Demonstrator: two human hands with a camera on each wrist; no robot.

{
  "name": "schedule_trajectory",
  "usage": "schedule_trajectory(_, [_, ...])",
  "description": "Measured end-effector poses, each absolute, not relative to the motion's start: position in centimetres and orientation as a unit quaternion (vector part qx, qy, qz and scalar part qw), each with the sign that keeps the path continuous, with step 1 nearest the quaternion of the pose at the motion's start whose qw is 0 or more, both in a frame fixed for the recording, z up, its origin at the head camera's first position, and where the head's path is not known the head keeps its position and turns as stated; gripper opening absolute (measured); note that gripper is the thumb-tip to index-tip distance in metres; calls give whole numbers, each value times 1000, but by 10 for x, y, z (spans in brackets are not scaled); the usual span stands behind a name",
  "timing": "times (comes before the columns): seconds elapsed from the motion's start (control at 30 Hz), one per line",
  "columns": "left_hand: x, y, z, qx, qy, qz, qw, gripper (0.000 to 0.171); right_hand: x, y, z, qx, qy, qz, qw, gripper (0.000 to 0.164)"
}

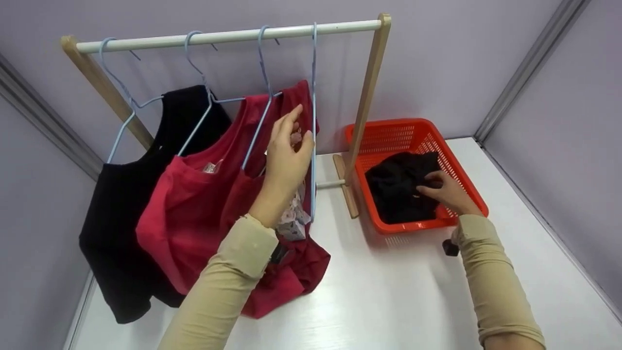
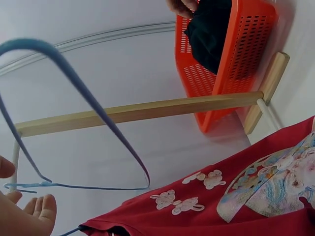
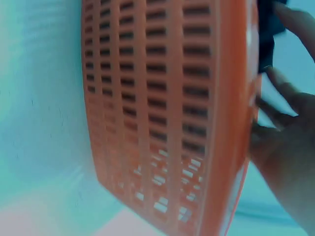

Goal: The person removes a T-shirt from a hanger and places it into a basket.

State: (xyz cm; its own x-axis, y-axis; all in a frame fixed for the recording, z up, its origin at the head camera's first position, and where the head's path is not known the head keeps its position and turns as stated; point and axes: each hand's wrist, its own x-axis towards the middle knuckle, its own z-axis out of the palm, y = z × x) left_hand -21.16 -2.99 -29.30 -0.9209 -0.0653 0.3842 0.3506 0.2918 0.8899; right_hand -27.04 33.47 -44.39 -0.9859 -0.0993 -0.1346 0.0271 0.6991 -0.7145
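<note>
My left hand point(image 1: 286, 150) is raised beside a bare light-blue hanger point(image 1: 314, 121), its fingers relaxed and holding nothing. In the left wrist view, that hanger point(image 2: 98, 105) hangs close to the hand's fingers. Behind the hand is a dark red top point(image 2: 206, 191) with pale knot fastenings and a floral fan print. Over the red plastic basket point(image 1: 452, 155), my right hand point(image 1: 452, 193) pinches a black garment point(image 1: 401, 177) that lies bunched inside. The basket's side hides part of the garment in the right wrist view.
A wooden rack with a white rail point(image 1: 228, 36) stands at the back. On its left hang a black top point(image 1: 131, 204) and a pink-red top point(image 1: 184, 209). The rack's right foot point(image 1: 346, 187) is close to the basket. Walls enclose the white table point(image 1: 379, 291).
</note>
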Motion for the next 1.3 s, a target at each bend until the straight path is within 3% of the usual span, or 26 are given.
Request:
schedule_trajectory(0.27, [-193, -42, -283, -96, -789, -581, 177, 48, -267, 359, -455, 88, 895, -411, -149, 31])
schedule_trajectory(0.4, [-184, -49, -275, -113, -798, -565, 175, 42, -263, 371, -463, 138, 885, -392, -209, 28])
schedule_trajectory(0.5, [-182, -56, -270, -124, -804, -557, 169, 36, -261, 379, -469, 152, 891, -380, -198, 32])
schedule_trajectory(0.73, [-185, -82, -261, -99, -811, -546, 187, 24, -261, 381, -474, 133, 927, -336, -100, 51])
schedule_trajectory(0.97, [-192, -103, -267, -58, -830, -514, 208, 26, -262, 384, -473, 134, 924, -342, -103, 48])
schedule_trajectory(1.1, [-200, -111, -277, -32, -841, -512, 175, 32, -262, 389, -475, 120, 930, -333, -100, 47])
schedule_trajectory(1.3, [-208, -119, -286, -7, -864, -499, 75, 45, -261, 394, -477, 109, 934, -330, -85, 47])
